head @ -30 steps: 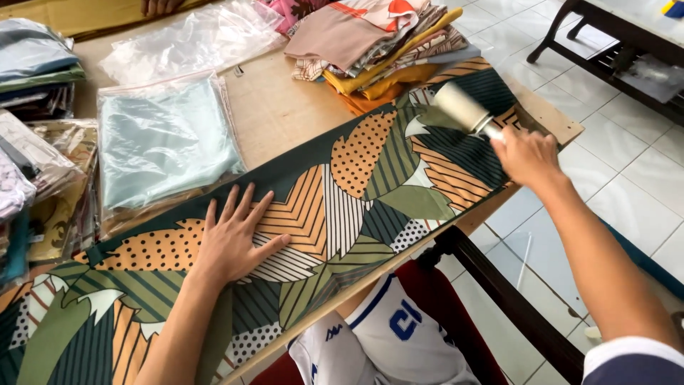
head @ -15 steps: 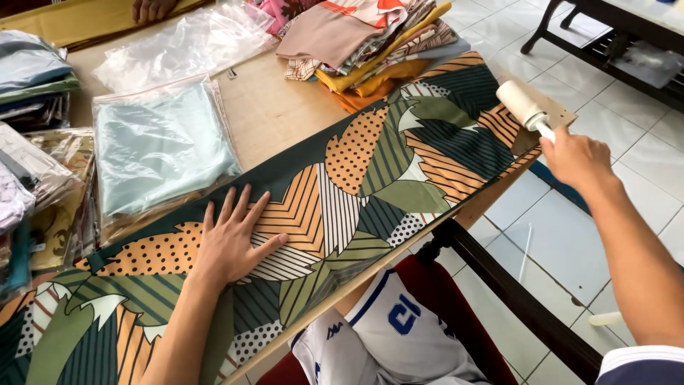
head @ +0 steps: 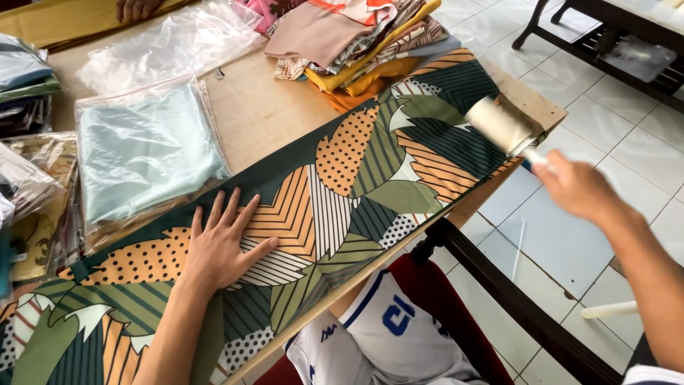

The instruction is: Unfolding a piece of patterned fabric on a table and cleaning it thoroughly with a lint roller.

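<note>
Our left hand (head: 221, 246) lies with fingers spread flat on the patterned cloth (head: 342, 192) (soft, light, likely to slide) along the counter's (head: 263, 107) near edge, while our right hand (head: 578, 189), fingers clamped on the handle, holds the lint roller (head: 501, 125) at the cloth's far-right end.

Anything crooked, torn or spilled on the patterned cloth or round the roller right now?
Nothing stands out. The patterned cloth lies flat along the table edge, pinned by the left hand. The right hand holds the lint roller on the cloth's far end. No tears or spills show.
</note>
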